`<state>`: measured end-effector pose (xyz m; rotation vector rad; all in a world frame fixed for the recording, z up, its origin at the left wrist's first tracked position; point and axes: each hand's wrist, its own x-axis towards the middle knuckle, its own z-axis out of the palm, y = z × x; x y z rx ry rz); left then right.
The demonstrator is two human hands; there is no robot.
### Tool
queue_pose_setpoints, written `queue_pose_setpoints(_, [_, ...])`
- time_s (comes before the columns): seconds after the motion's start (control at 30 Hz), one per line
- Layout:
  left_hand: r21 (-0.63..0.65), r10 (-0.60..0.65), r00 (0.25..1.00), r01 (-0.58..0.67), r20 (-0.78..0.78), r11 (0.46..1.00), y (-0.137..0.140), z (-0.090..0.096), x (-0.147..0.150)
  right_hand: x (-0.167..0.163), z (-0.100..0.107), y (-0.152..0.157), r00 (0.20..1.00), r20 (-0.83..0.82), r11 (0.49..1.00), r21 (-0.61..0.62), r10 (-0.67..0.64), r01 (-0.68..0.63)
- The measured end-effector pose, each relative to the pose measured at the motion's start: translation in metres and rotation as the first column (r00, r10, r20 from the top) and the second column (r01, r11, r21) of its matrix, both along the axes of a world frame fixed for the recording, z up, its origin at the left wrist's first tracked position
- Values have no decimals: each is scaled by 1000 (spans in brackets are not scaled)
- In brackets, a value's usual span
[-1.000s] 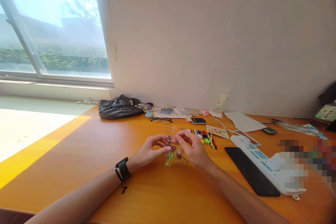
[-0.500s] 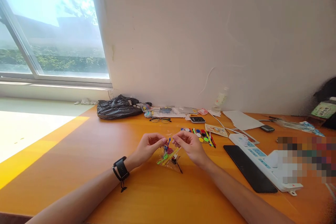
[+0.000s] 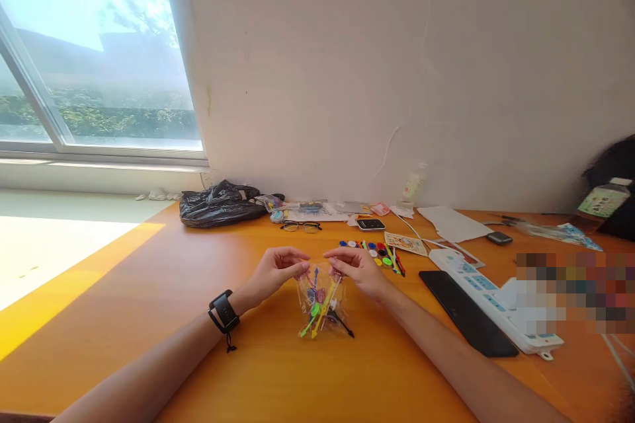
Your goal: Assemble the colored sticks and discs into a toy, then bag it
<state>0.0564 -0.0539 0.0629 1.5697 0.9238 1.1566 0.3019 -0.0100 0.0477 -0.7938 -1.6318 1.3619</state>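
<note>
A clear plastic bag (image 3: 323, 324) stands low over the table in front of me. Inside it show small coloured plastic pieces: a yellow arrow (image 3: 323, 314), a blue arrow (image 3: 316, 275), a black arrow (image 3: 350, 332) and a few round discs such as a green one (image 3: 315, 309). My left hand (image 3: 280, 271) pinches the bag's upper left corner between thumb and fingers. At the upper right corner, my right hand (image 3: 360, 271) grips the bag the same way. Whether the bag's bottom touches the table, I cannot tell.
Coloured discs and pointers (image 3: 380, 254) lie beyond my right hand, near a printed card (image 3: 407, 243). A black slab (image 3: 466, 314) and a white power strip (image 3: 496, 301) lie to the right. Glasses (image 3: 301, 227) and a black plastic bag (image 3: 223, 205) are at the back.
My hands have moved slightly apart, and the bag between them is spread wider, its pieces now hanging more upright. The view has shifted a little.
</note>
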Motion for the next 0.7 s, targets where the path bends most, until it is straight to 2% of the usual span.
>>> queue_pose_setpoints(0.2, [3,-23,1000,23,15,1000,5,-3,-6,9,6,4,997,21,997,-4,79,-79])
queue_pose_setpoints(0.57, [0,21,1000,-21,19,1000,-3,10,-6,12,8,2,998,-45,993,-108,35,-39])
queue_pose_setpoints(0.7, [-32,38,995,-35,95,999,-3,8,-4,10,11,0,993,-103,991,-122,50,-62])
